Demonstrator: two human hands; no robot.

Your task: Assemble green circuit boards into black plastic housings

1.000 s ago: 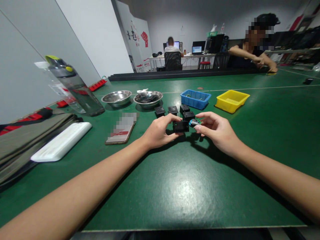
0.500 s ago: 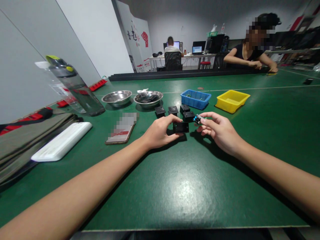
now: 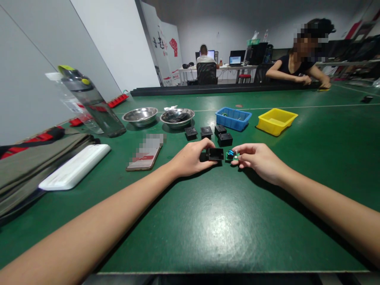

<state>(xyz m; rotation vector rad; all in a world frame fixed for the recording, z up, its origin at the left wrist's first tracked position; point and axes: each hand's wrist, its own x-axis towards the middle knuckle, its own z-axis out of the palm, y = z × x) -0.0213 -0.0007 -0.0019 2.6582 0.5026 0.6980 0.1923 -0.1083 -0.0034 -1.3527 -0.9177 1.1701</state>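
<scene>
My left hand [image 3: 194, 158] is closed around the left end of a small black plastic case [image 3: 215, 154], whose hollow side faces me. Between the fingertips of my right hand [image 3: 261, 161] is a small green circuit board [image 3: 231, 156] with blue and black parts on it. The board is just right of the case, with a narrow gap between them. Behind my hands, several black cases stand on the green table, the nearest black case [image 3: 225, 139] just beyond the board.
Beyond the cases are a steel bowl [image 3: 140, 117], a second bowl [image 3: 178, 126] holding black pieces, a blue tray [image 3: 233, 122] and a yellow tray [image 3: 274, 126]. A phone [image 3: 145, 154], white power bank [image 3: 74, 168] and bottle [image 3: 97, 107] are at left. A person [image 3: 297, 71] works across the table.
The circuit board has tilted so its component side shows and has come down and left, closer to the case. In my left hand, the case has turned to show its hollow inside.
</scene>
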